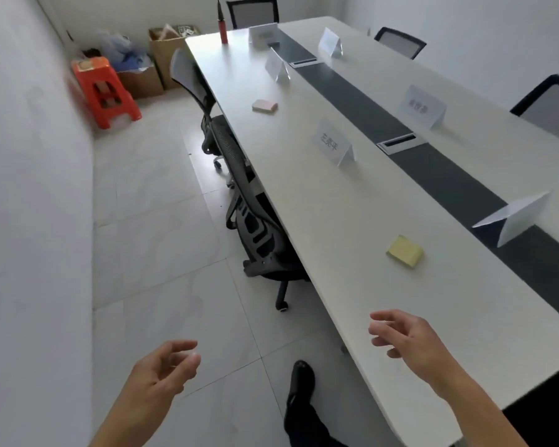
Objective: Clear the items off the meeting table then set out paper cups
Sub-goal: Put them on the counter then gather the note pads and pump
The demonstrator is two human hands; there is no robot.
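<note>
Head view, nearest first: both hands are empty with fingers loosely curled. The left hand (165, 366) hangs over the floor, clear of the table. The right hand (404, 340) hovers over the near edge of the meeting table (352, 221), touching nothing. A dark shoe (300, 379) is planted on the tiles between them.

Items on the near side of the table, in order of distance: a yellow sticky-note pad (404, 252) just beyond the right hand; a white name card (334, 145) at mid-table; a pink pad (264, 106) farther on; a red pump (222, 27) upright at the far left corner. More name cards stand along the dark centre strip (433, 175) and on the right side. No paper cups are in view.

Assessment: the clearing step is in hand and appears barely begun. The yellow pad looks the likeliest first pick; the right hand needs a short forward reach and a pinch across the pad's edges. The far items call for walking along the left aisle past the black office chair (252, 217). Cardboard boxes (162, 56) in the far corner may serve as a drop point.
</note>
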